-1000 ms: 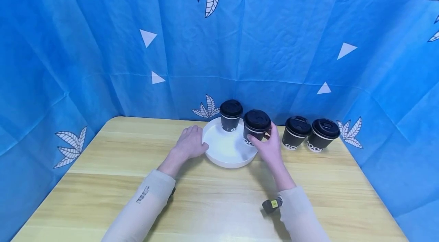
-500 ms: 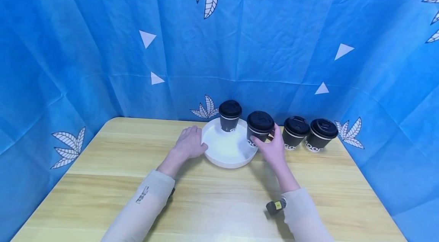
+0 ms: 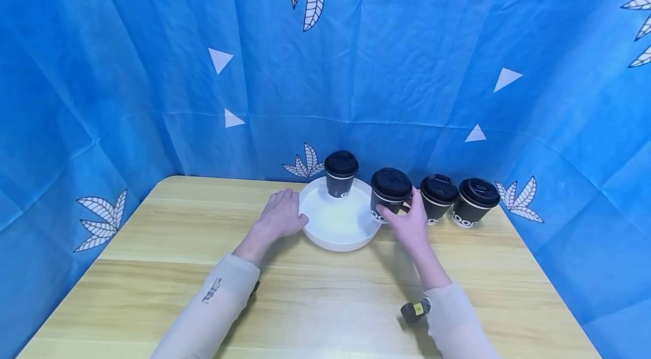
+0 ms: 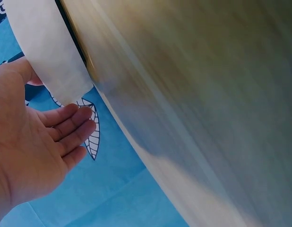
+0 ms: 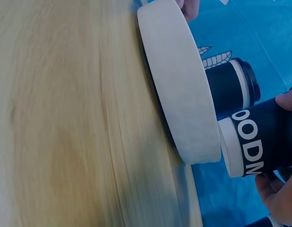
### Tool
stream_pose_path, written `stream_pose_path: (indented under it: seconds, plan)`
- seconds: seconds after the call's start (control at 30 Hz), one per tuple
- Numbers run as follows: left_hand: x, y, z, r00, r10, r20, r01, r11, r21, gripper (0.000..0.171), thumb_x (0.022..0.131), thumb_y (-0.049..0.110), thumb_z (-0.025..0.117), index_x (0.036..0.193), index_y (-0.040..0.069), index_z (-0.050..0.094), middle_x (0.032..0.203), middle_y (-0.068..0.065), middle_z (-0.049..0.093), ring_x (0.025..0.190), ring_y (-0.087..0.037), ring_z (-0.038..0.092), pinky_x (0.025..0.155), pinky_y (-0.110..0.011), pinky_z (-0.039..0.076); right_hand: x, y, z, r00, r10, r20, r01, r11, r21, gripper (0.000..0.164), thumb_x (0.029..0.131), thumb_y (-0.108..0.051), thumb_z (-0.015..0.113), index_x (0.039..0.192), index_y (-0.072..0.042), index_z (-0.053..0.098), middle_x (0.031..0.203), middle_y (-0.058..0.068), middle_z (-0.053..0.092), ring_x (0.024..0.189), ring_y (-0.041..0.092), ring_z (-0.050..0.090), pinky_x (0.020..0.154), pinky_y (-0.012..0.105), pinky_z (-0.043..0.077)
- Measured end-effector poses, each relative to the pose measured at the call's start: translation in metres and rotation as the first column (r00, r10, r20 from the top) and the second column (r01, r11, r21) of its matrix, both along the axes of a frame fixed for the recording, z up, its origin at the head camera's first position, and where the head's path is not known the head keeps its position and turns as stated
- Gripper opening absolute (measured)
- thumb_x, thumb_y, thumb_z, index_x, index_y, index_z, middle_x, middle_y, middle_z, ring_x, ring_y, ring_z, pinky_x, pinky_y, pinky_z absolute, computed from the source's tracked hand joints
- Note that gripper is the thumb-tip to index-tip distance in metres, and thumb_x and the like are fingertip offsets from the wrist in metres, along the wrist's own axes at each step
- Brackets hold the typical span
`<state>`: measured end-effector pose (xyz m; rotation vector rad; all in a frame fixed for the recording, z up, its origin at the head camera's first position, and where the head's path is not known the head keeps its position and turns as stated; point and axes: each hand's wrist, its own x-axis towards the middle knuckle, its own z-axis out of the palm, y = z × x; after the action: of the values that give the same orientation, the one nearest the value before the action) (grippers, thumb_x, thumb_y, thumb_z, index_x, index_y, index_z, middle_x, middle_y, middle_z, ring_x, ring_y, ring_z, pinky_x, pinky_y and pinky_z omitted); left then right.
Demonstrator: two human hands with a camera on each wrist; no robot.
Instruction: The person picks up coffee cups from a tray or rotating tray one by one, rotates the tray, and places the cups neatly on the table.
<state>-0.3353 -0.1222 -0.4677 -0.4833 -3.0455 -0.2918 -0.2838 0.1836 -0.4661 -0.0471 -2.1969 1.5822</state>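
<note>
My right hand [image 3: 411,224] grips a black lidded paper coffee cup [image 3: 390,192], thumb on its near side. In the right wrist view this coffee cup [image 5: 252,142] has white lettering, and its white base is up by the rim of the round white tray [image 5: 179,85]. A second lidded cup [image 3: 341,175] stands on the tray, toward the back. At the tray's [image 3: 335,234] left side is my left hand [image 3: 281,213]. The left wrist view shows that hand's thumb hooked over the rim, with the fingers [image 4: 73,127] along the outer wall.
Two more black lidded cups, one [image 3: 438,196] partly behind my right hand and another [image 3: 475,202], stand close together on the right of the wooden table [image 3: 325,302]. A blue patterned curtain [image 3: 407,53] hangs behind and at both sides.
My right hand has carried its coffee cup rightward and slightly nearer, from over the tray to its right rim. The left hand, the tray and the other cups have kept their places.
</note>
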Motion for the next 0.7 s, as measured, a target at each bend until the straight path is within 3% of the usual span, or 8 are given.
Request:
stream_pose_path:
  seconds: [0.4, 0.7]
  plan:
    - [0.0, 0.0, 0.001, 1.0, 0.005, 0.011, -0.005, 1.0, 0.006, 0.067, 0.093, 0.036, 0.061, 0.141, -0.009, 0.048, 0.13, -0.021, 0.055, 0.121, -0.036, 0.049, 0.116, -0.05, 0.035, 0.008, 0.009, 0.003, 1.0, -0.012, 0.01, 0.012, 1.0, -0.004, 0.084, 0.082, -0.012, 0.086, 0.152, -0.003, 0.039, 0.145, 0.019, 0.052, 0.133, 0.036, 0.052, 0.109, 0.049, 0.044]
    - [0.002, 0.0, 0.002, 1.0, 0.002, 0.014, -0.003, 1.0, 0.002, 0.069, 0.093, 0.036, 0.061, 0.142, -0.01, 0.047, 0.133, -0.022, 0.055, 0.124, -0.037, 0.049, 0.118, -0.05, 0.034, 0.012, 0.018, 0.005, 1.0, -0.025, -0.009, 0.025, 1.0, 0.014, 0.082, 0.083, -0.009, 0.084, 0.151, 0.001, 0.038, 0.137, 0.019, 0.055, 0.119, 0.031, 0.056, 0.104, 0.041, 0.045]
